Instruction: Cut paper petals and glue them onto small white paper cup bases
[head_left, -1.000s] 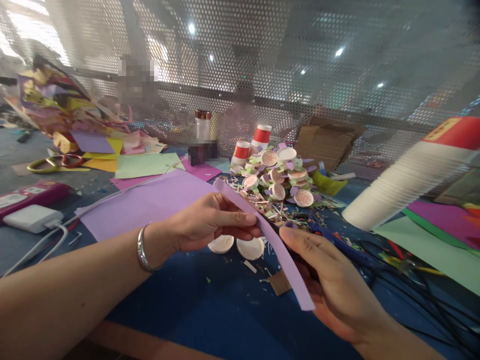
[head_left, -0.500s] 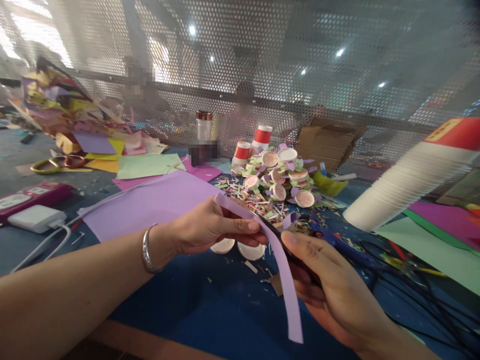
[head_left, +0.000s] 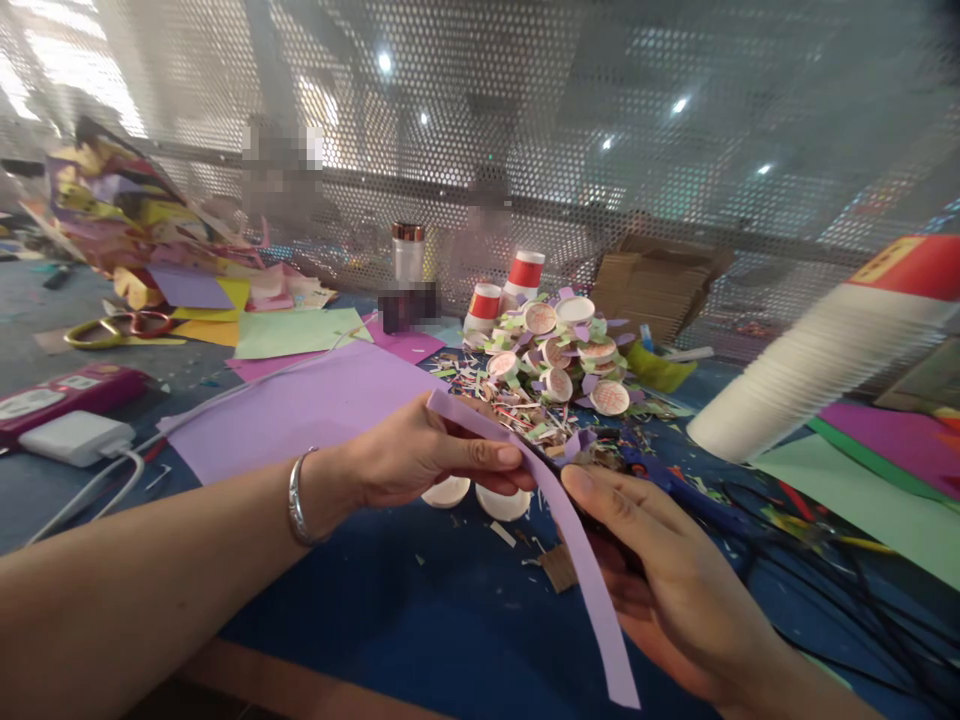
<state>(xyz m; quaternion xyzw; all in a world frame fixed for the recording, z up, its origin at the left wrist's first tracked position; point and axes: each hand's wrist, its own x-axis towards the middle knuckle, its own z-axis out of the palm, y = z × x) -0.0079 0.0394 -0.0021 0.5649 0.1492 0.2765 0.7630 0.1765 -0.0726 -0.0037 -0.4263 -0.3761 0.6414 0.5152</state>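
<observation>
- Here, a lilac paper strip (head_left: 589, 560) arcs in the air above the blue desk (head_left: 360, 620), its lower end hanging free in front of the right hand.
- The left hand (head_left: 431, 450) pinches the strip between thumb and fingers.
- The right hand (head_left: 664, 545) is curled around a dark tool (head_left: 546, 458), mostly hidden, its thumb just beside the strip.
- Two white discs (head_left: 504, 503) lie below the left hand, partly covered by it; a cardboard scrap (head_left: 559, 568) lies near the strip.
- Behind the left hand, a large lilac sheet (head_left: 292, 410) lies flat.
- Farther back, paper-trimmed discs (head_left: 556, 385) are heaped among clippings.
- To the right leans a stack of cups (head_left: 802, 370).
</observation>
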